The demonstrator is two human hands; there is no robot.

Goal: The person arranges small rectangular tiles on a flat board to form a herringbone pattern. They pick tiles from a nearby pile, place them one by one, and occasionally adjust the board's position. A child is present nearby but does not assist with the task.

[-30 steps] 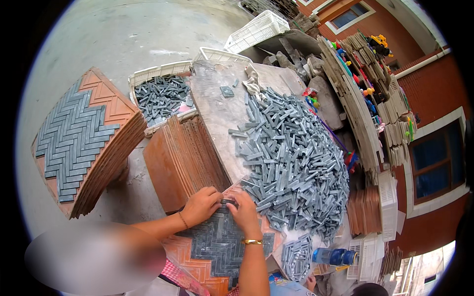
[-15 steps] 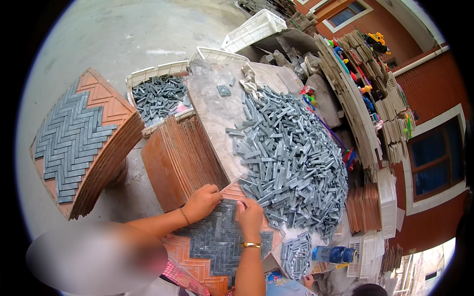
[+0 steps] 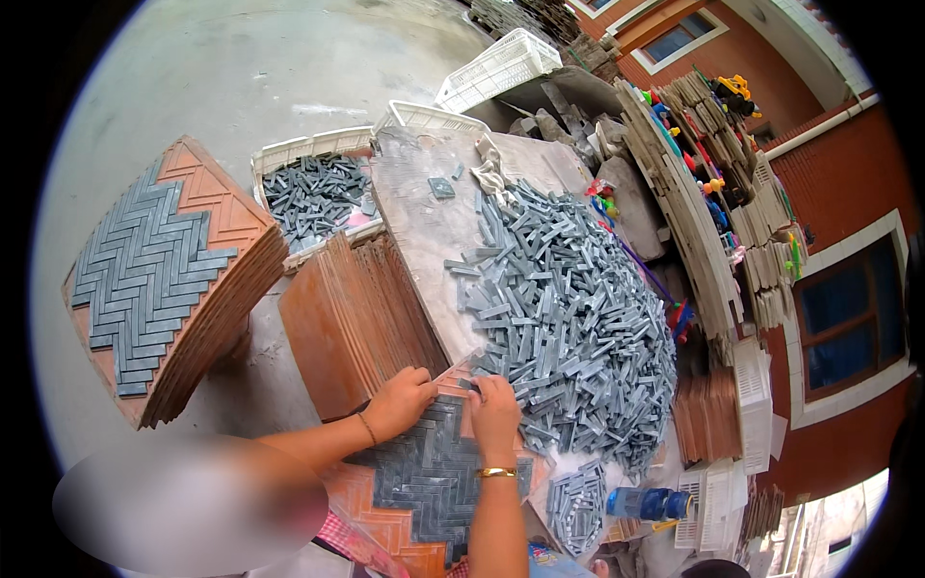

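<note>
In front of me lies an orange-brown grooved template board [image 3: 358, 489], partly filled with dark grey tile strips [image 3: 424, 464] in a herringbone pattern. At the board's far corner, my right hand [image 3: 495, 409], with a gold bracelet at its wrist, pinches a small grey tile strip [image 3: 467, 384]. My left hand [image 3: 403, 400] is closed beside the board's far left edge; whatever its fingertips hold is hidden. Just beyond my right hand spreads a big heap of loose grey tile strips [image 3: 568, 308] on the worktable [image 3: 424, 212].
To the left stands a stack of boards topped by a filled one [image 3: 145, 279]. More boards [image 3: 337, 318] stand on edge nearby. A white crate [image 3: 313, 144] holds loose strips. On the right are a small strip pile [image 3: 576, 506], a blue bottle [image 3: 647, 502] and another person's head [image 3: 718, 569].
My right hand has shifted slightly right and up toward the board's far corner, where a strip now shows in its fingers. My left hand has moved slightly. The view has shifted a little.
</note>
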